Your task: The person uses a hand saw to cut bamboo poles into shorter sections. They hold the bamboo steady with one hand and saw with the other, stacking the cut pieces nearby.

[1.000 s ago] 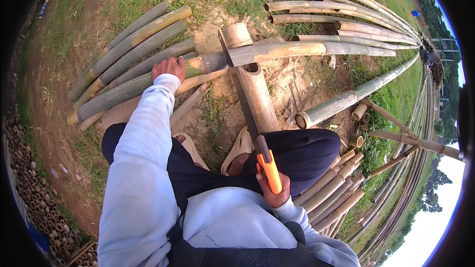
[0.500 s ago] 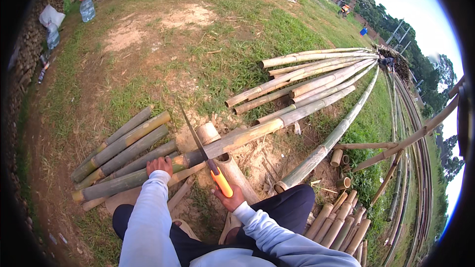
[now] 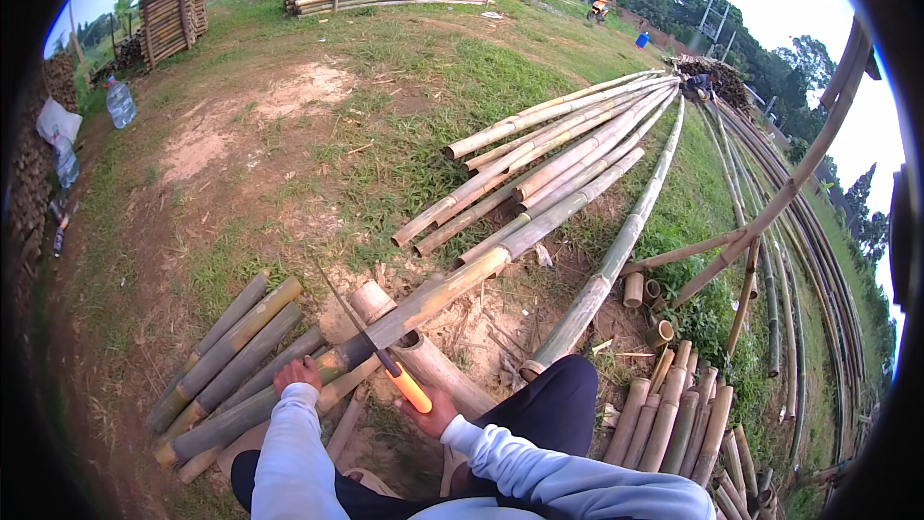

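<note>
A long bamboo pole [image 3: 452, 284] slants across in front of me, resting on a cut bamboo support [image 3: 438, 373] near its middle. My right hand [image 3: 430, 412] is closed round the orange handle of a hand saw [image 3: 408, 388]. The saw's thin dark blade lies across the pole, its tip pointing away to the far left. Left of the blade, my left hand [image 3: 296, 375] grips the pole from above, fingers curled over it. Beyond that hand lie several cut bamboo lengths [image 3: 231, 332], side by side. Whether the blade has cut in is hard to see.
Long bamboo poles [image 3: 568, 130] fan out toward the far right. One thick pole [image 3: 616, 255] runs beside my right knee. Short cut pieces [image 3: 664, 419] stand bundled at the lower right, near a slanting wooden frame [image 3: 770, 207]. Clear plastic bottles [image 3: 120, 103] stand far left.
The view has tilted up, so the poles and my hands sit lower and more of the far yard shows. Both hands keep their holds, and the saw still lies across the pole.
</note>
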### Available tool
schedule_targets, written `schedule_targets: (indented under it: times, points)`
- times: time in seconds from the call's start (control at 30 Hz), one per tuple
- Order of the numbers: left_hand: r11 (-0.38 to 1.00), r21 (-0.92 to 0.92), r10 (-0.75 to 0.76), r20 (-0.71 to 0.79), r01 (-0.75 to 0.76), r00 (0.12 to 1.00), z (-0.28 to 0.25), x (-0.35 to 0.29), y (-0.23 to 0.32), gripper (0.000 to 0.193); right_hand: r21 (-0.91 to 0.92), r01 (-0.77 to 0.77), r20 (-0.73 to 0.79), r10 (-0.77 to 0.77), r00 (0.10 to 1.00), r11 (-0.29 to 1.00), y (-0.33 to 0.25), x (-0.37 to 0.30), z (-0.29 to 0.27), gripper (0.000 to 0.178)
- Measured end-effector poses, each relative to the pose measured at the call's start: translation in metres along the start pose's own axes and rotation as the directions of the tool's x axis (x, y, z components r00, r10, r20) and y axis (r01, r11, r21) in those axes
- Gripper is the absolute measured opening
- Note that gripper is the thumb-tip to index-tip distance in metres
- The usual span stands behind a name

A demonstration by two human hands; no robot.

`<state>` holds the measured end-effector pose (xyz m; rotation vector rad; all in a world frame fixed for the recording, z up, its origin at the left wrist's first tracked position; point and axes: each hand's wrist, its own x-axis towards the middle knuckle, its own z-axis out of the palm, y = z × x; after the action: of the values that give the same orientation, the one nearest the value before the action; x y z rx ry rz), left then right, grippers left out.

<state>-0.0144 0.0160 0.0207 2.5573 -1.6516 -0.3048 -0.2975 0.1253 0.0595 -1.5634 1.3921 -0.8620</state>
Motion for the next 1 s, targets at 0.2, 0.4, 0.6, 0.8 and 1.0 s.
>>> schedule_targets:
  times: [0.2, 0.4, 0.6, 0.8, 1.0]
  points:
    - [0.998, 0.038, -0.041, 0.012, 0.041, 0.999, 0.006, -0.005, -0.01, 0.05, 0.038, -0.137, 0.084, 0.134, 0.987, 0.99, -0.045, -0.122, -0.058, 0.029]
    - [0.998, 0.037, -0.049, -0.057, 0.052, 0.997, 0.009, 0.001, -0.012, 0.052, 0.108, -0.106, 0.033, 0.103, 0.994, 0.988, -0.062, -0.118, -0.067, 0.024]
    - [0.998, 0.062, 0.004, -0.039, -0.002, 0.999, 0.011, 0.009, -0.007, 0.052, -0.023, -0.051, -0.008, 0.051, 0.999, 0.998, -0.006, -0.026, -0.002, 0.032]
    - [0.998, 0.057, -0.013, -0.02, 0.014, 1.0, 0.003, -0.001, -0.006, 0.051, 0.141, -0.105, 0.056, 0.098, 0.994, 0.984, -0.034, -0.161, -0.068, 0.02]
    - [0.999, 0.052, 0.009, -0.03, -0.007, 1.0, 0.006, -0.005, 0.003, 0.052, -0.016, -0.202, 0.099, 0.203, 0.974, 0.979, -0.03, -0.087, -0.065, 0.02]
